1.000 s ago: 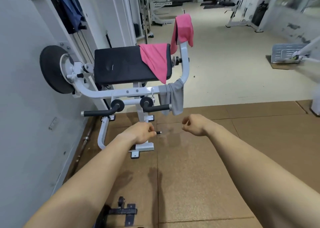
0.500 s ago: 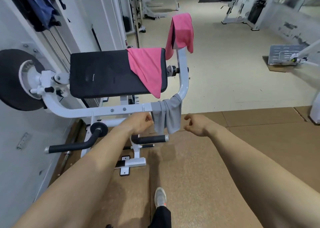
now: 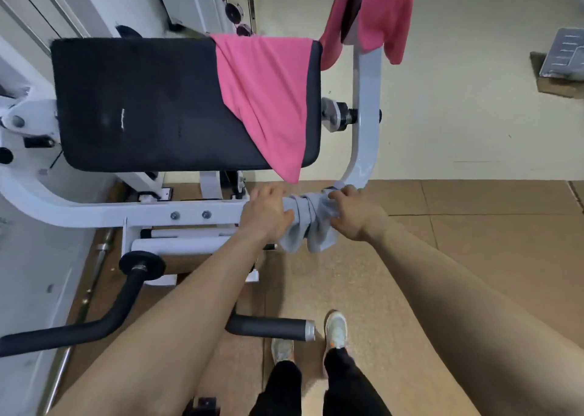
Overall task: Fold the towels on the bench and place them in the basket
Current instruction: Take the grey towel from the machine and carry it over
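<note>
Grey towel [image 3: 305,222]: draped over the white frame bar [image 3: 132,211] of the bench, bunched, its ends hanging down toward the floor; not yet lifted off
Left hand [image 3: 267,211]: closed around the left side of the grey towel where it wraps the bar, fingers curled over the top
Right hand [image 3: 355,215]: closed on the right side of the same towel, fingertips pinched into the cloth near the bend of the frame
Pink towel on the pad [image 3: 268,105]: laid unfolded across the right end of the black pad [image 3: 142,102], one corner hanging past the front edge just above the hands; untouched
Pink towel on the upright [image 3: 376,11]: hung over the top of the white upright at the far right of the bench, unfolded; untouched
Basket: not seen anywhere in view, so its place cannot be told
Done so far: nothing is shown folded and nothing is shown placed; all three towels are on the bench
In hand: the first towel is judged to be only at the pick-up stage
Left to do: the grey towel is to be pulled free, folded and carried to the basket, then the two pink ones handled likewise; the task is judged to be near its very start
</note>
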Motion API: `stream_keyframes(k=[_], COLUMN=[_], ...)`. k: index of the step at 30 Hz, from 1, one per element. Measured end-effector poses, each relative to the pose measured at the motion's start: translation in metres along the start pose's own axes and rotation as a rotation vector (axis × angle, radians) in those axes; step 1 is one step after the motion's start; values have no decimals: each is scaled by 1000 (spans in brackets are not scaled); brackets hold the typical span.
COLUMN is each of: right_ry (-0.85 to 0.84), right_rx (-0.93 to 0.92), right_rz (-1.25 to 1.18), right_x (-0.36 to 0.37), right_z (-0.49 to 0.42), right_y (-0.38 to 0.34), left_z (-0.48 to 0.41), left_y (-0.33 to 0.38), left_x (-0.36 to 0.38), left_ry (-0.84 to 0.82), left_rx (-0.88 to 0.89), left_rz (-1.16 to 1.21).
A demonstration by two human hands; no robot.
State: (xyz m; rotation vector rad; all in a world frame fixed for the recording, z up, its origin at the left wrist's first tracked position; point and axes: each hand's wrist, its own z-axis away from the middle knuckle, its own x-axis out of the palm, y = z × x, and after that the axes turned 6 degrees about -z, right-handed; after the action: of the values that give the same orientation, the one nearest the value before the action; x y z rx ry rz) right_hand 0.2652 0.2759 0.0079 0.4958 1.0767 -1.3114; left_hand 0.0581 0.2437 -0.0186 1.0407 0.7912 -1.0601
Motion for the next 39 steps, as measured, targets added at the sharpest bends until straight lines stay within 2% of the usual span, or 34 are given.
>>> stream_keyframes(k=[2,5,8,10,17,21,24,29,33,35,37,39], right_ry=[105,259,283,285,221,195,112,-4,189,223,149,-14], right_rx=[-48,-166,-263,-310,-435,-510,-587,-706,-786,-802,-859,-929], right_rz=[94,263,337,350,198,-134,-194,-270,-247,-295,-290,-233], right_x=[7,20,29,29,0,-30,-55,-80,-102,-112,-118,-121], right_z=[-21,-47,-65,-70,-66,-60,-47,-24,-6,3,15,35], right_y=[9,26,39,44,52,42,19,-38,-95,-125,-157,-192], left_z=[-16,-35,-43,-42,-25,-4,17,57,104,132,166,204], left_y=[0,-4,-6,-3,24,23,23,23,16,10,3,-4], left_x=[11,28,36,34,2,-22,-49,-102,-138,-149,-155,-158], left_ry=[26,-29,-10,34,128,306,417,525,564,610,658,694], left_rx=[8,9,25,-15,-208,-287,-333,-300,-273,-268,-264,-275], left_rz=[-84,-148,-116,3,243,393,469,460,433,438,447,483])
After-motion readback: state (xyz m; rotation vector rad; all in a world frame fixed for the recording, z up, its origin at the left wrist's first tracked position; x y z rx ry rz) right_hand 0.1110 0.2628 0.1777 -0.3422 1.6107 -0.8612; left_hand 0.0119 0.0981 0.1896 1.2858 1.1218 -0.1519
